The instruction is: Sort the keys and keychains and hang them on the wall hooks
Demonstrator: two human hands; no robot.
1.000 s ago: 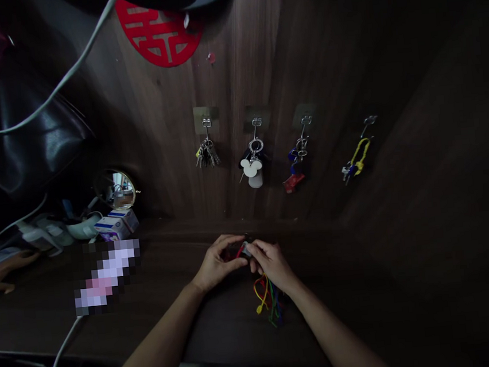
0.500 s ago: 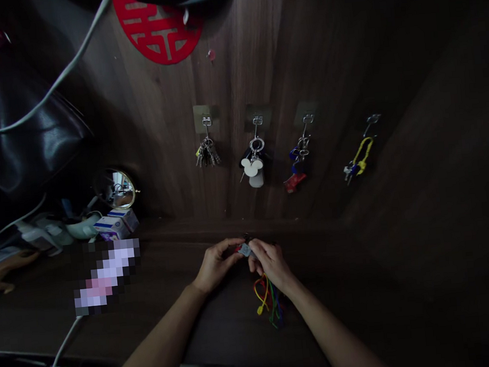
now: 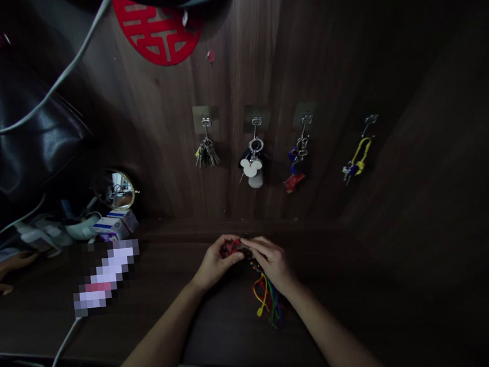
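Observation:
Both of my hands are together low in the middle, above the dark wooden surface, around a small bunch with bright cords (image 3: 261, 294). The cords are yellow, red, green and blue and dangle below my right hand. My left hand (image 3: 217, 261) is closed round a red piece (image 3: 234, 245) of the bunch, its thumb and fingers curled. My right hand (image 3: 273, 261) has its fingertips pressed on the dark part of the bunch beside it. What lies between the fingers is mostly hidden and dim, perhaps keys.
On the wall hooks hang a key bunch (image 3: 207, 154), keys with a white mouse-head charm (image 3: 251, 167), keys with a red tag (image 3: 294, 183) and a yellow-corded key set (image 3: 358, 158). Leftward are a round mirror (image 3: 118, 190), small boxes (image 3: 116, 223) and a white cable (image 3: 56, 363).
The blue-grey piece between my fingertips is out of sight. A red piece now shows in my left hand, and my right fingers have shifted left across the bunch.

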